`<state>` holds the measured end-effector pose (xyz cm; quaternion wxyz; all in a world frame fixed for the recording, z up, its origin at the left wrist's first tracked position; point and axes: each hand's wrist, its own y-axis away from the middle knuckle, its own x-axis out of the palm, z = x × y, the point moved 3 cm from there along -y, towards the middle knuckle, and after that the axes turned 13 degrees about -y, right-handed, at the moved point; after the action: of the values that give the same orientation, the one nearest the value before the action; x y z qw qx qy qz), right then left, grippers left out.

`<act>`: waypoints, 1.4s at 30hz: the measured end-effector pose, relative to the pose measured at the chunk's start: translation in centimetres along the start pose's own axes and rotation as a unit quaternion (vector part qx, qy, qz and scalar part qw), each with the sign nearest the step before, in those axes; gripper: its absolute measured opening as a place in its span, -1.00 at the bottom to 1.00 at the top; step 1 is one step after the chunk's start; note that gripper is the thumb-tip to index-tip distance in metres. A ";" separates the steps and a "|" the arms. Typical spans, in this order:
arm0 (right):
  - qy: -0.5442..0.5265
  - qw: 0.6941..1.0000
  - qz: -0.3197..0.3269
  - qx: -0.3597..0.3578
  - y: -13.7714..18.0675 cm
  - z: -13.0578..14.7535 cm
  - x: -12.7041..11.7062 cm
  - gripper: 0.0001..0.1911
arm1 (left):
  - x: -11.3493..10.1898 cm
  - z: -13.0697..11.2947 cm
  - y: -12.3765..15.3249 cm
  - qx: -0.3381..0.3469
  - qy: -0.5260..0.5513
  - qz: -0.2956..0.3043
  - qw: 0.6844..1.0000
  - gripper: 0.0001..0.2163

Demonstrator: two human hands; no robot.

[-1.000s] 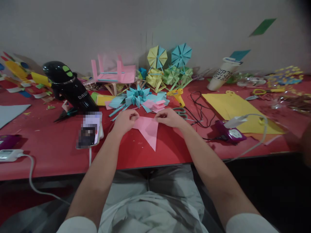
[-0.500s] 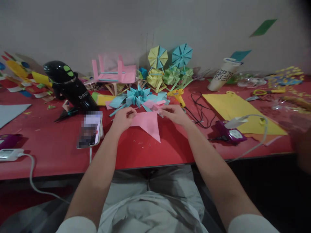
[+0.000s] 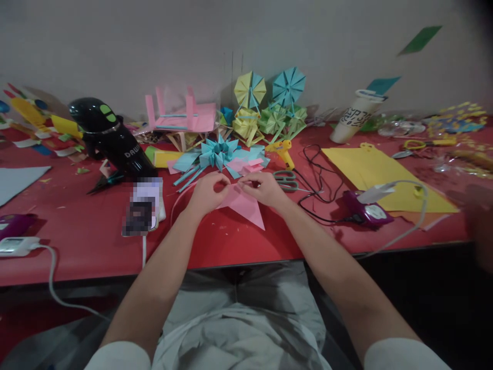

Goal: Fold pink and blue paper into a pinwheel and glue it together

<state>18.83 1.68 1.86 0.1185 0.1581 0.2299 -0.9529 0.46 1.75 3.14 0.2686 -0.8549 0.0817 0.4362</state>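
Pink paper hangs between my hands just above the red table, its lower corner pointing down and right. My left hand pinches its upper left edge, thumb and finger curled together. Close beside it, my right hand pinches the upper edge near the middle. The fingertips of both hands almost meet and hide the paper's top edge. Just beyond them lie a blue folded paper star and small pink folded pieces. Green-handled scissors lie beside my right hand.
A yellow glue gun with a black cord stands behind my right hand. To the left are a phone and a tilted black bottle. Yellow sheets, a purple power socket and a paper cup are at right.
My hands have come closer together along the paper's top edge. The pink paper has turned, its pointed corner shifting slightly right. The scissors beside my right hand have come into view.
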 end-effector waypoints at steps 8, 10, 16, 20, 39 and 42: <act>0.029 0.999 -0.008 -0.027 0.0 0.3 0.3 -0.72 | -0.2 0.1 -0.1 -0.058 0.006 0.003 0.998 -0.95; 0.031 0.999 -0.008 -0.025 0.0 0.3 0.1 -0.73 | -0.4 0.3 -0.1 -0.077 0.005 0.001 0.997 -0.96; 0.003 0.999 -0.044 -0.028 0.2 0.4 -1.3 -0.77 | -0.9 1.8 0.2 -0.101 -0.022 -0.010 0.995 -0.95; 0.001 0.998 -0.053 -0.015 0.2 0.3 -1.9 -0.78 | -0.9 2.8 0.3 -0.115 -0.039 -0.001 0.993 -0.93; -0.061 0.977 -0.199 -0.043 0.0 -0.5 -5.0 -0.80 | -1.6 3.8 0.1 -0.175 -0.024 -0.010 0.984 -0.94; -0.109 0.974 -0.197 -0.021 -0.3 -1.3 -4.3 -0.78 | -0.8 2.6 -0.2 -0.192 0.143 0.020 0.971 -0.91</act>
<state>23.01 3.25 2.43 -0.0438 0.0022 0.2620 -0.9641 -1.74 3.23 2.65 0.0761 -0.9422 0.0516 0.3221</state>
